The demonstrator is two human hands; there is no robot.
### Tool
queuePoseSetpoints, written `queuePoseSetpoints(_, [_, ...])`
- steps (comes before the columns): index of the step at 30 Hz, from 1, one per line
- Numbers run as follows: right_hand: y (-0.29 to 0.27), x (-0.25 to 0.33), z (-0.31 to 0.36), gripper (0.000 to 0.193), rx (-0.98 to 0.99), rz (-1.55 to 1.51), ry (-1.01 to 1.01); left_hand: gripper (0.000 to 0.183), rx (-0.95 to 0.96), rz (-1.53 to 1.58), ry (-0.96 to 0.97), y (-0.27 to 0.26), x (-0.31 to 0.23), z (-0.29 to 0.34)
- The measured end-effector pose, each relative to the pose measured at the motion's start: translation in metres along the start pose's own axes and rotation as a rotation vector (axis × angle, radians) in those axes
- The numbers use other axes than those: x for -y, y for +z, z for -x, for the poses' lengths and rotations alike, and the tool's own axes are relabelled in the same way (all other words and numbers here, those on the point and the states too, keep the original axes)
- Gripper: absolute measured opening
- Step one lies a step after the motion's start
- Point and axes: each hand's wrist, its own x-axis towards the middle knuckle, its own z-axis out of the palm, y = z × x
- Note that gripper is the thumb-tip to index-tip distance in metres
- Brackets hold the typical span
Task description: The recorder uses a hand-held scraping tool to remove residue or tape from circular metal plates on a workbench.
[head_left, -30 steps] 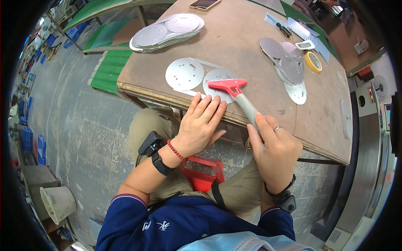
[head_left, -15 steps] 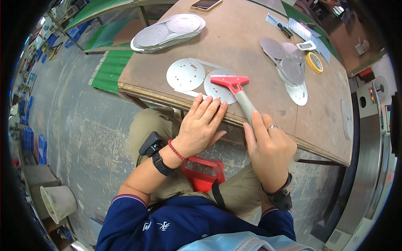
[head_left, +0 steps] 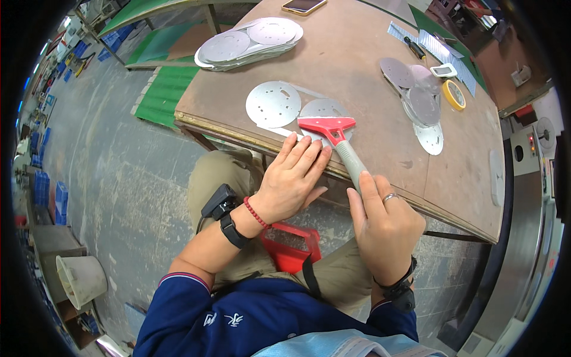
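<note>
A thin silvery plate (head_left: 273, 106) with two round discs and small holes lies near the table's front edge. My left hand (head_left: 291, 181) rests flat on its near edge, fingers stretched out and side by side. In my right hand (head_left: 386, 229) is a scraper (head_left: 351, 159) with a red head and grey handle, gripped by the handle. Its wide head lies over the right disc and hides part of it; whether the blade touches the disc, I cannot tell.
Similar plates are stacked at the far left (head_left: 250, 44), and more lie in an uneven pile (head_left: 423, 106) to the right. Beyond that pile are yellow tape (head_left: 454, 95), a white oval device (head_left: 444, 70) and a black-handled tool (head_left: 414, 47). A phone (head_left: 303, 5) lies at the back.
The scraper's head has slid toward me and slightly left across the right disc. My left hand keeps its place at the plate's near edge. The whole view has shifted a little.
</note>
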Motion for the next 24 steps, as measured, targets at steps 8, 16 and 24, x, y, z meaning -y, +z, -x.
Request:
queuePoseSetpoints(8, [0.001,-0.004,-0.008,0.032,0.031,0.02,0.046,0.081,0.006,0.003,-0.003,0.001,0.0,0.001])
queuePoseSetpoints(16, [0.003,-0.009,-0.01,0.034,0.027,0.015,0.032,0.081,0.013,0.005,-0.001,-0.001,-0.001,-0.001])
queuePoseSetpoints(24, [-0.006,-0.004,-0.001,0.033,0.023,-0.025,0.014,0.082,0.01,0.013,0.008,0.0,-0.001,-0.002])
